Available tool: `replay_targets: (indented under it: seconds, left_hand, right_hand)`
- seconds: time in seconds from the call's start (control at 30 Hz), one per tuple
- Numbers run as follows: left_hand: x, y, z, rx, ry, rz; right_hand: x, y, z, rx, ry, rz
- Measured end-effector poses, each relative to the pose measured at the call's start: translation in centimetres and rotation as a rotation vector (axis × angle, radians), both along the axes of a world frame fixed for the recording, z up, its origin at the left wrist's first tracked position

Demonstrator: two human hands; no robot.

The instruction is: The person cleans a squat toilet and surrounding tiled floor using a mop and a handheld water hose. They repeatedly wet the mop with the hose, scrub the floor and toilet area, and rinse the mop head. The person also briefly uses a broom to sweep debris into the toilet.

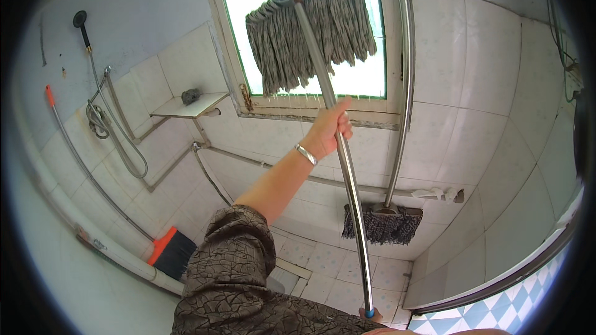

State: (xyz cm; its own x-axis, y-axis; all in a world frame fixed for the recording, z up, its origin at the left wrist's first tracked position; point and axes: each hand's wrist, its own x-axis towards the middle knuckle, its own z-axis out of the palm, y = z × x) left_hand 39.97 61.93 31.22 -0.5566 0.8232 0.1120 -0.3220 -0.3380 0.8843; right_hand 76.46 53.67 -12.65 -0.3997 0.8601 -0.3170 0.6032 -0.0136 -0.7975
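A string mop with a grey-brown yarn head (321, 32) is raised in front of the bright window. Water drips from its lower strands. My left hand (326, 125), with a silver bracelet at the wrist, grips the upper part of the metal mop handle (351, 181). Its thumb points up along the pole. At the bottom of the view, my right hand (376, 316) is around the handle's lower end, by a blue band (369, 313); most of this hand is hidden. A patterned dark sleeve (228, 260) covers my left upper arm.
Another mop (384, 225) leans on the wall right of the window (307, 88). An orange-and-black broom (172, 251) stands at left, below a hand shower (80, 18) and hose. A corner shelf (191, 103) holds a dark scouring pad (190, 96). Pipes (242, 157) run along the tiled wall.
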Motion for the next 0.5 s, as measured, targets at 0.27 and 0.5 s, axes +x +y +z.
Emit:
replay_targets:
  seconds: [0.27, 0.5]
  left_hand:
    - [-2.0, -2.7, 3.6, 0.220, 0.412, 0.320]
    - [1.9, -3.8, -2.9, 0.040, 0.237, 0.253]
  right_hand:
    - [-10.3, 1.4, 3.2, 0.159, 0.370, 0.010]
    - [-14.5, 4.0, 10.7, 0.282, 0.406, 0.074]
